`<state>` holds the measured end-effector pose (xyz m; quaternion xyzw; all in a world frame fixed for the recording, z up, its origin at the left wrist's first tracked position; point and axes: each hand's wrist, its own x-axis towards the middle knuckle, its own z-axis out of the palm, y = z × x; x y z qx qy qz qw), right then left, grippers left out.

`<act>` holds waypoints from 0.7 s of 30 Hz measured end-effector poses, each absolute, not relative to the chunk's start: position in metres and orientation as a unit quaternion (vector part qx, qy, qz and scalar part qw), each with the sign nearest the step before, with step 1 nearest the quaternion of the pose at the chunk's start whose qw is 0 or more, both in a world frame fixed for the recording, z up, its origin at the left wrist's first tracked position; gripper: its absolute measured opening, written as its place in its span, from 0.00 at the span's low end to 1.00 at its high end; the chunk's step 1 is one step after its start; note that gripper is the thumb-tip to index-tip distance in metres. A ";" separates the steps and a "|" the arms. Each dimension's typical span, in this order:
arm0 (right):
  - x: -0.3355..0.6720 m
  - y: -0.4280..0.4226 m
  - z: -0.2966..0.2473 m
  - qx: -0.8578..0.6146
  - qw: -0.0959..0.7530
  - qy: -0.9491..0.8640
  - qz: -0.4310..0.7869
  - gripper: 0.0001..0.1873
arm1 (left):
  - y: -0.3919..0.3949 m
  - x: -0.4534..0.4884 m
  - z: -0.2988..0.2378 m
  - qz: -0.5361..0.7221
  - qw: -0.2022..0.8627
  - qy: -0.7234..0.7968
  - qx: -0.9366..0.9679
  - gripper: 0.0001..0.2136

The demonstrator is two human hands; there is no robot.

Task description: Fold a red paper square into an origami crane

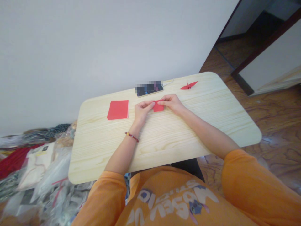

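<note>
A small folded square of red paper [158,107] is pinched between my two hands near the middle of the table. My left hand [143,110] grips its upper left corner between thumb and fingers. At the upper right corner, my right hand [172,102] holds it the same way, the thumb lying on the paper's face. To the left of my hands lies a stack of red square paper sheets [118,110]. A finished red paper crane [188,85] with spread wings rests near the far right of the table.
The pale wood-grain table [178,141] has rounded corners and stands against a white wall. A phone [150,91], partly blurred out, lies at the back edge with a white cable [168,83]. Bags and clothes [47,169] are heaped on the left, below the table.
</note>
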<state>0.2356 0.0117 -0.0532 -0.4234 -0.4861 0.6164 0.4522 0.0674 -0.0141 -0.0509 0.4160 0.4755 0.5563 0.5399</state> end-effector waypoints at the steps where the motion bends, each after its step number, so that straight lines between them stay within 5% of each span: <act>1: 0.235 0.012 -0.053 -0.422 0.454 -0.485 0.618 0.17 | -0.014 0.067 -0.051 0.557 0.539 0.474 0.417 0.12; 21: 0.235 0.011 -0.050 -0.421 0.456 -0.490 0.613 0.17 | -0.014 0.068 -0.050 0.556 0.536 0.471 0.426 0.13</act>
